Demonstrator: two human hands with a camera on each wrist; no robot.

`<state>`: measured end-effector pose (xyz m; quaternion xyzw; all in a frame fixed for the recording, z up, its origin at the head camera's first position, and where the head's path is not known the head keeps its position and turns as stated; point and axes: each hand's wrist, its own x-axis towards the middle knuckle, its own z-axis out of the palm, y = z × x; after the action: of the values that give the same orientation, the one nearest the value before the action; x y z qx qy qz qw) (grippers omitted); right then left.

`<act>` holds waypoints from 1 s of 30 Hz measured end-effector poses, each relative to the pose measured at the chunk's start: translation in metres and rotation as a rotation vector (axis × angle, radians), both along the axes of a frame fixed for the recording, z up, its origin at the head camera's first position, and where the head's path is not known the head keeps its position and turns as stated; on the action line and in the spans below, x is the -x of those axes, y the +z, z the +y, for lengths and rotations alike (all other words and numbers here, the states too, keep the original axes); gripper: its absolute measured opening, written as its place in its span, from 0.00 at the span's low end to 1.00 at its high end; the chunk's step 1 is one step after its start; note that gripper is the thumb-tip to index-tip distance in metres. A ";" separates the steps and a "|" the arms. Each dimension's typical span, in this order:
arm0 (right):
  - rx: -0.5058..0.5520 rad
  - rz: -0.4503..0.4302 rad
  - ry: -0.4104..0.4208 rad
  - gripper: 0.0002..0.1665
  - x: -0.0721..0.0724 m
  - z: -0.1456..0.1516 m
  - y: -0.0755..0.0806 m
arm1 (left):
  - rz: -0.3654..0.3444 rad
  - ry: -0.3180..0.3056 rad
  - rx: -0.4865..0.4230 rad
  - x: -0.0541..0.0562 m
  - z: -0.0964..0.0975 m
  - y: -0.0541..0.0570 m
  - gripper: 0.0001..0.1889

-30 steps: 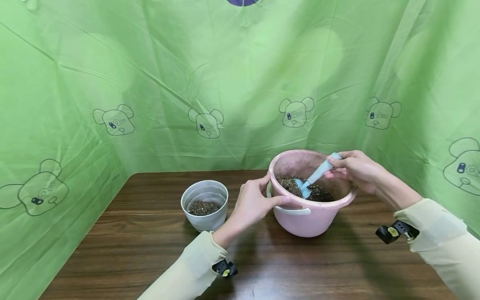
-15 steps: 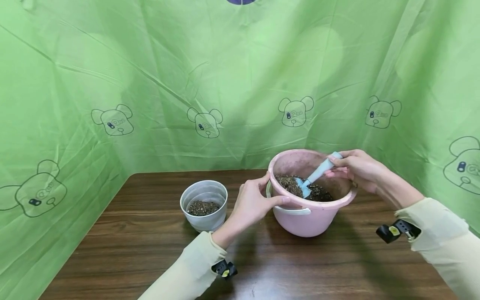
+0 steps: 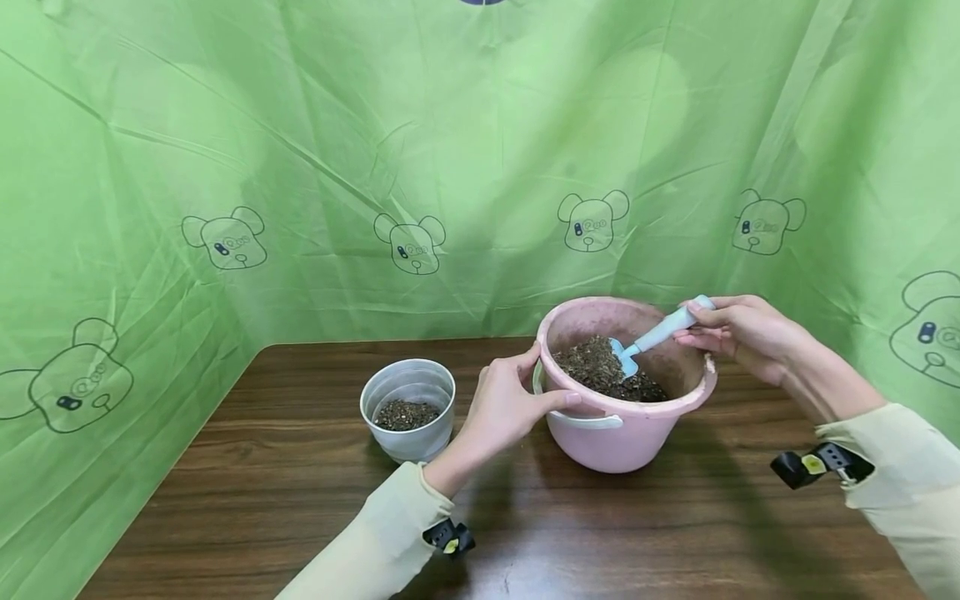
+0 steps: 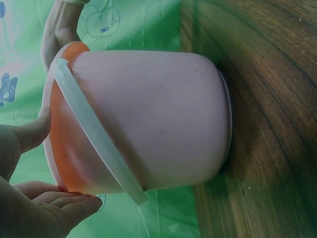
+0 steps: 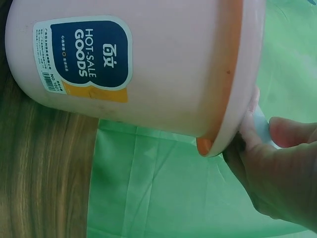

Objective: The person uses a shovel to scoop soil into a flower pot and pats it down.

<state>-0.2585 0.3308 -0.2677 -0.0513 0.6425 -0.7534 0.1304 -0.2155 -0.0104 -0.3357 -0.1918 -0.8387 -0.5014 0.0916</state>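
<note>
A pink bucket (image 3: 622,437) stands on the table, with dark soil (image 3: 596,362) inside. My left hand (image 3: 506,400) holds its rim at the left front, thumb on the near side and fingers farther round. In the left wrist view, the bucket's pale handle (image 4: 96,136) hangs slantwise down its side. My right hand (image 3: 750,337), above the bucket's right rim, grips a light-blue hand trowel (image 3: 663,329) near the end of its handle. The trowel's blade tilts down to the left, partly covered by heaped soil. Left of the bucket sits a grey pot (image 3: 416,437) with some soil in it.
The brown wooden table (image 3: 285,500) carries both containers. Green fabric (image 3: 480,167) with printed bear heads hangs behind and along both sides. On the bucket's outer wall, the right wrist view has a label (image 5: 94,54).
My right hand has moved right and a little up, drawing the trowel the same way through the bucket. Soil now heaps up left of the blade. The left hand stays put.
</note>
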 end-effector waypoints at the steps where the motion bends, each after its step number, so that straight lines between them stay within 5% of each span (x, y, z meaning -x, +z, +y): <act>1: 0.010 -0.001 -0.004 0.14 0.000 0.001 0.000 | 0.003 -0.001 0.001 0.000 0.000 0.000 0.47; 30: 0.177 0.048 -0.076 0.14 -0.012 0.011 0.013 | 0.014 0.035 0.115 0.009 -0.023 0.012 0.49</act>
<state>-0.2467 0.3415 -0.2544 -0.0563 0.5779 -0.8101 0.0811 -0.2247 -0.0338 -0.3234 -0.1854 -0.8688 -0.4492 0.0952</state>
